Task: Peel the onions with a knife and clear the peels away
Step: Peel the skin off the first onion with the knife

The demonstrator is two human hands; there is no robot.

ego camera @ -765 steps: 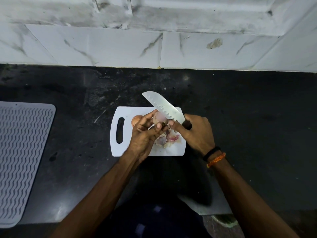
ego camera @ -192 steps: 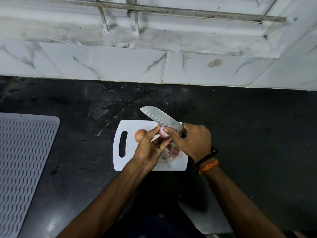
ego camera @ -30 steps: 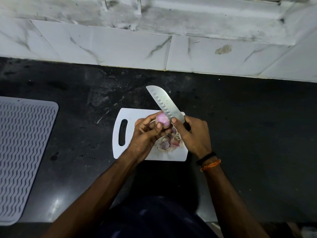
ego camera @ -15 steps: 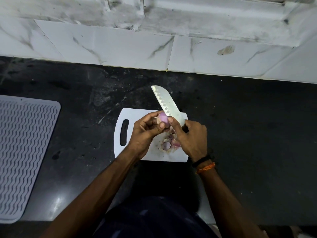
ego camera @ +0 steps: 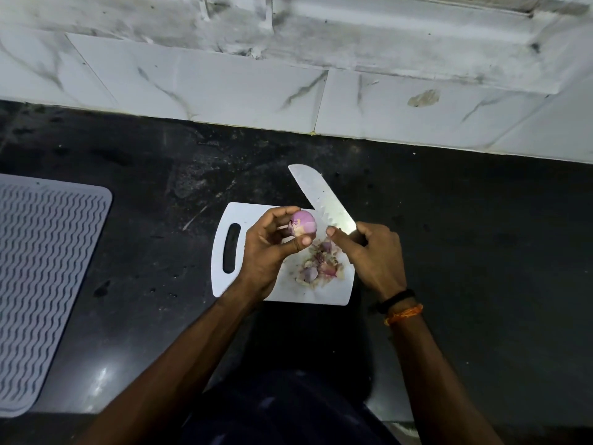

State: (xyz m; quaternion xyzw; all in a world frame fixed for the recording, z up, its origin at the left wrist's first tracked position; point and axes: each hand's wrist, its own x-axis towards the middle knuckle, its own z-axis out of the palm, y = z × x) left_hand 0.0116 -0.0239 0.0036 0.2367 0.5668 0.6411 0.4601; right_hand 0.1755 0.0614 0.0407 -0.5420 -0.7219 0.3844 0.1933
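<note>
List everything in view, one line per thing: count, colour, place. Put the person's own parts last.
onion: one, pink-purple, mostly peeled, held above the cutting board's far edge.
knife: one, silver blade, slanting up and away from the right hand over the board's far right corner.
peels: one pile, pink and pale, on the right part of the board.
cutting board: one, white with a slot handle on its left, middle of the counter.
counter: one, black and speckled, across the view.
mat: one, grey with wavy ridges, on the counter at far left.
wall tiles: white with grey veins, behind the counter.
wristbands: two, black and orange, on the right wrist.
left hand: one, holds the onion.
right hand: one, grips the knife.
</note>
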